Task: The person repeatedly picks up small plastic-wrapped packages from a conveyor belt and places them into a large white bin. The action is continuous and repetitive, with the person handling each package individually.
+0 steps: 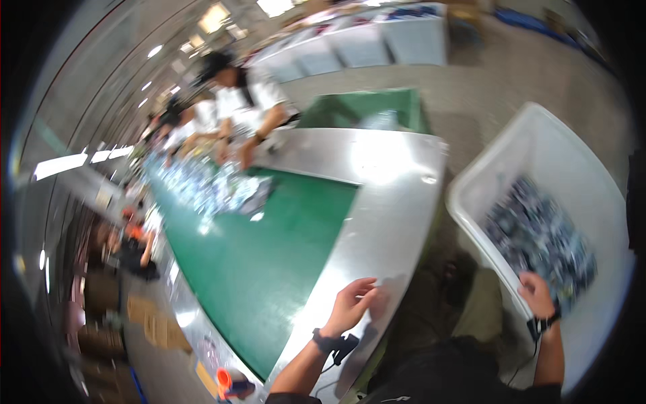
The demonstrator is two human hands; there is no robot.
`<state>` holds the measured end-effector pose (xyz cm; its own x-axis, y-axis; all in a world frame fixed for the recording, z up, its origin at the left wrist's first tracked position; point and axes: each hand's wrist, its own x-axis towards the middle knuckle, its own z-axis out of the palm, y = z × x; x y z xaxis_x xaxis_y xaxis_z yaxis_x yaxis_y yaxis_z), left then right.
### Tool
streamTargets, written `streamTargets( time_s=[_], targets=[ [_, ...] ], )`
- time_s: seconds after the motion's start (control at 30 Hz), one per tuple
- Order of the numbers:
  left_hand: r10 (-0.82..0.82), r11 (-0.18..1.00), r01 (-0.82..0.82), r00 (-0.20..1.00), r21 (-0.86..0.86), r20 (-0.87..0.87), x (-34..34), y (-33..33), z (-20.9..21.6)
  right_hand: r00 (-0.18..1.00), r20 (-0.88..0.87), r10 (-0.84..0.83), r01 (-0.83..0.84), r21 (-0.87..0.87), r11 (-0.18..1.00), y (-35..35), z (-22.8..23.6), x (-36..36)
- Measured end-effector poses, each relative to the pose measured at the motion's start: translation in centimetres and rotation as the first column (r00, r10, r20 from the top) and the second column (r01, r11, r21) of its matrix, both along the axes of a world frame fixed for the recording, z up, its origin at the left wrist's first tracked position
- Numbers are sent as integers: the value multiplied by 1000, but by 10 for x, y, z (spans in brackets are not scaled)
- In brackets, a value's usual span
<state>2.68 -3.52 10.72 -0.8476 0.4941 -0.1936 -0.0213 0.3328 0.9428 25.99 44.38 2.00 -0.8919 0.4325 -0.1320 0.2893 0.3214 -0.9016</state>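
Observation:
My left hand (351, 306) is over the bare metal edge (380, 229) of a green conveyor belt (269, 256). Its fingers are apart and slightly bent, with nothing in them. At the near rim of a large white bin (579, 158) on the right, my right hand (536, 295) has its fingers curled over the edge. Inside the bin lies a heap of small dark and clear plastic-wrapped pieces (538, 232); blur hides their kind. Both my wrists carry dark straps.
A person in white (252, 101) handles clear plastic bags (202, 182) piled at the belt's far end, with others beyond. A green crate (323, 111) stands behind the metal edge. White bins (414, 40) line the back. An orange-topped container (225, 380) sits at near left.

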Motion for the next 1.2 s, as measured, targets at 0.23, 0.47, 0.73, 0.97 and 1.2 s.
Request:
streamTargets(
  time_s=[0.23, 0.47, 0.73, 0.97, 1.2],
  targets=[
    [166, 986, -166, 986, -6, 32, -68, -80, -5, 997, -60, -46, 51, 87, 995, -17, -18, -48],
    [442, 887, -429, 895, -170, 51, -172, -185, -31, 989, 22, -147, 145, 67, 987, -19, -34, -56],
    [574, 676, -676, 732, -292, -367, -280, -244, -73, 970, 4, -242, 233, 263, 936, -16, -57, -55],
    [423, 436, -816, 558, -380, -714, -378, -234, -58, 977, 94, -193, 133, 438, 889, -20, -51, -57],
    [372, 319, -741, 671, -591, -641, -420, -219, -43, 976, 97, -197, 108, 566, 817, -31, -43, -62]
  ],
)
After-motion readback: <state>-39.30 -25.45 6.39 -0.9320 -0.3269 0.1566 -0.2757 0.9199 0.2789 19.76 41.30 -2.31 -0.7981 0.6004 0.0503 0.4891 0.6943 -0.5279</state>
